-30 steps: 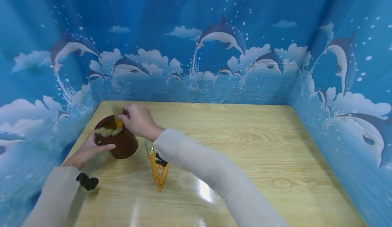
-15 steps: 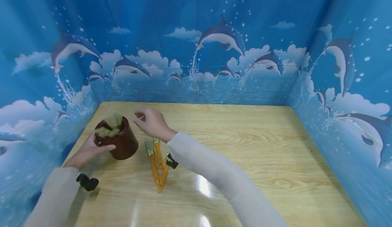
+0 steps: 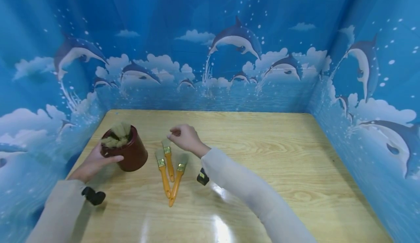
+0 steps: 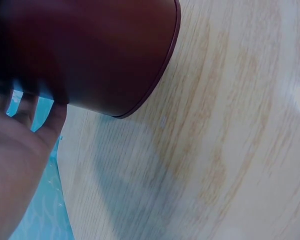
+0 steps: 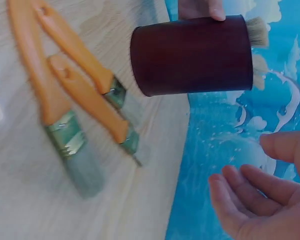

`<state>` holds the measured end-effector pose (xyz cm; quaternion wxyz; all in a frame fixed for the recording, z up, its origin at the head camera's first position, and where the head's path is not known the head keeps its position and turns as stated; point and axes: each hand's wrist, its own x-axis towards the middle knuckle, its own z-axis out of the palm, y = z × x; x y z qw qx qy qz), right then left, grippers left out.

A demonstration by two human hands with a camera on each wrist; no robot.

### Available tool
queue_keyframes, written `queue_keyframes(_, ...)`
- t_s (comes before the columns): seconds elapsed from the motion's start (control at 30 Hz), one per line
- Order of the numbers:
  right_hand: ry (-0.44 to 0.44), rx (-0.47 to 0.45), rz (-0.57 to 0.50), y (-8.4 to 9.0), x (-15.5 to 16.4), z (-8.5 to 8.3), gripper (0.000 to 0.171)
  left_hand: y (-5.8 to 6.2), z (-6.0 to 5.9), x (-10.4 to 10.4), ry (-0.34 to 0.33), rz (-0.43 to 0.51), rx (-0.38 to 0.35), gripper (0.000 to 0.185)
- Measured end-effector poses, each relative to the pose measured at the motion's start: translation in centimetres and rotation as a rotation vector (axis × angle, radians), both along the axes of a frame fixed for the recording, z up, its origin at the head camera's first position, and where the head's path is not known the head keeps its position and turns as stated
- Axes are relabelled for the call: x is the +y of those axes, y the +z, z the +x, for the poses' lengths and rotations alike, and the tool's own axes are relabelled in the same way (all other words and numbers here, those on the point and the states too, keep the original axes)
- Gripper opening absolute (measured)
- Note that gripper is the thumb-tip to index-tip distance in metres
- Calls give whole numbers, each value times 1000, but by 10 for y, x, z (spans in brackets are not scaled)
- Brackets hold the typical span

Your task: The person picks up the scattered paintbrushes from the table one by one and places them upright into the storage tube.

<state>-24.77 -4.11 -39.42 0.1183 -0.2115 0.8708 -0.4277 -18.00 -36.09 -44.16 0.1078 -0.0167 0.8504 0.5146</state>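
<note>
At the table's left side, a dark red cylindrical pot (image 3: 134,155) leans toward the left, with pale brush bristles (image 3: 120,132) sticking out of its mouth. My left hand (image 3: 92,164) grips it near the rim, thumb on the near side; in the left wrist view the fingers (image 4: 54,120) curve against its wall. Three paintbrushes with orange handles lie beside it: a left one (image 3: 165,181), an upper one (image 3: 169,163) and a right one (image 3: 176,186). Just right of the upper brush's bristles hovers my right hand (image 3: 187,138), holding nothing, its fingers loosely curled.
Wood-grain table (image 3: 279,163) stretches to the right of the brushes. A blue curtain (image 3: 183,17) printed with dolphins stands along the back and both sides. Black cameras sit on the left wrist (image 3: 94,195) and the right wrist (image 3: 202,177).
My right hand has let go of a paintbrush in the pot and moved right, to beside the loose brushes, uncovering them. My left hand and the pot have hardly moved.
</note>
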Motion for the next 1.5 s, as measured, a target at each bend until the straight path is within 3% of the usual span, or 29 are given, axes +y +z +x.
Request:
queue_keyframes(0.3, -130, -188, 0, -29, 23, 15, 37, -3, -2, 1, 18, 11, -5, 106)
queue_keyframes(0.53, -210, -275, -30, -48, 36, 31, 42, -2, 0, 2, 32, 30, -32, 109)
queue_keyframes(0.73, -288, -324, -31, -67, 41, 48, 47, -1, 2, 2, 20, 37, -13, 107)
queue_keyframes(0.9, -321, -306, -35, -80, 36, 56, 43, -2, 3, 2, 12, 34, -1, 105)
queue_keyframes(1.07, -341, -230, -21, -87, 25, 62, 31, -2, 3, 1, 9, 31, -11, 105)
queue_keyframes(1.5, -357, 14, 87, -90, 6, 63, 47, -3, -1, 2, 14, 30, -18, 105)
